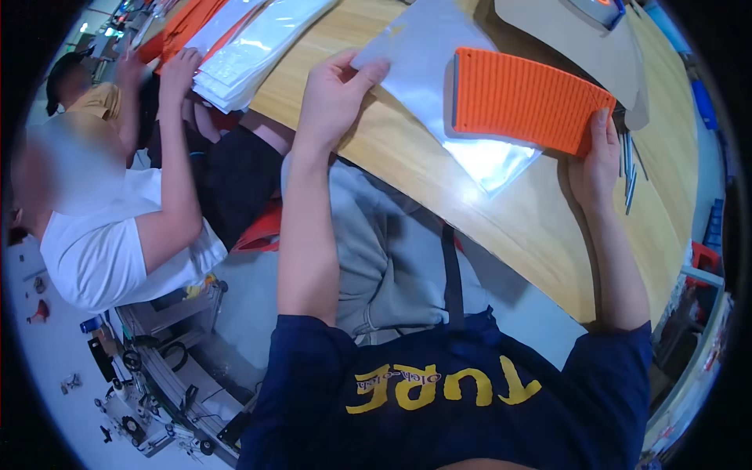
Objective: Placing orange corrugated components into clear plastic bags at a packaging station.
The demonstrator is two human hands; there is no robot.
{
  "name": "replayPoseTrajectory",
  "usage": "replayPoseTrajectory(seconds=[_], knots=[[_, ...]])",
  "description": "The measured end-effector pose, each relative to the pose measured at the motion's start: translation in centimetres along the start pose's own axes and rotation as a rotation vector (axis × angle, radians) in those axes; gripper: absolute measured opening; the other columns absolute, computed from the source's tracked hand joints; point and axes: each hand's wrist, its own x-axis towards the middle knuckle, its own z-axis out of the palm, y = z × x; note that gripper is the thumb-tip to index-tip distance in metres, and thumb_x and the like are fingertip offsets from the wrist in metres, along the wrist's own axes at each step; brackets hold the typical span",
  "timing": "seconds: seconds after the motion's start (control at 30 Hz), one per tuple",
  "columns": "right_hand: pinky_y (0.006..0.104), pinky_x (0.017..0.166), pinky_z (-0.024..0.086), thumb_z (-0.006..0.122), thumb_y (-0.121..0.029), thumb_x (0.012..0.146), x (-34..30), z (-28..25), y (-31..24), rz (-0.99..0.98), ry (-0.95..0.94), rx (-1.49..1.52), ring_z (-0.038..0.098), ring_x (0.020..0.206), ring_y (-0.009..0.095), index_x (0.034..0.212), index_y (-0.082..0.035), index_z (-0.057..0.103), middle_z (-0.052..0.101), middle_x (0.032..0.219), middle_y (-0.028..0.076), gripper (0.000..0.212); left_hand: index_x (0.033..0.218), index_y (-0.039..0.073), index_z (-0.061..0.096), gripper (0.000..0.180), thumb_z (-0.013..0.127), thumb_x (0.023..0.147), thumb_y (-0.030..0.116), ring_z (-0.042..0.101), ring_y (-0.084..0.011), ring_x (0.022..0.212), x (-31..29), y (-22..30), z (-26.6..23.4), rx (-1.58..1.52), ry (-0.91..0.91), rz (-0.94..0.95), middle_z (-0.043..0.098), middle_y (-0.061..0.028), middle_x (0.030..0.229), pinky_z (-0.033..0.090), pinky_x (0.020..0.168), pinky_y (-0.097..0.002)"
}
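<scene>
Both my hands are over the wooden table. My left hand pinches the left edge of a clear plastic bag between thumb and fingers. The bag lies slantwise, and its lower corner shines in the light. My right hand grips the lower right corner of an orange ribbed panel, slightly curved, with small holes near its corners. The thumb lies on the ribbed face, while the other fingers are mostly hidden. The panel's left part overlaps the bag; I cannot tell whether any of it is inside.
Several thin metal rods lie right of the panel. A beige sheet sits at the far side, with a tape roll above it. Flat clear bags are stacked at left, beside a co-worker in a white shirt.
</scene>
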Motion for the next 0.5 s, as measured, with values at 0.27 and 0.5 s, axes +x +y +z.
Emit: replayPoseTrajectory(seconds=[0.27,0.5], knots=[[0.0282,0.087,0.055,0.055,-0.032,0.109,-0.4,0.3,0.7,-0.033,-0.064,-0.136,0.064,0.096,0.013,0.129,0.001,0.058,0.066,0.112,0.011,0.039,0.112,-0.004,0.068,0.025,0.072,0.097,0.016,0.066,-0.0144,0.083,-0.8,-0.4,3.8,-0.413,-0.064,0.007,0.070,-0.0092,0.093,0.054,0.079,-0.0236],[0.0267,0.085,0.054,0.055,-0.032,0.109,-0.7,0.8,0.3,-0.009,-0.122,-0.318,0.064,0.093,0.013,0.128,0.002,0.060,0.067,0.108,0.010,0.039,0.109,-0.002,0.063,0.022,0.073,0.097,0.014,0.065,-0.0138,0.085,-0.6,-1.6,4.2,-0.500,-0.027,0.123,0.070,-0.0102,0.097,0.053,0.080,-0.0237]])
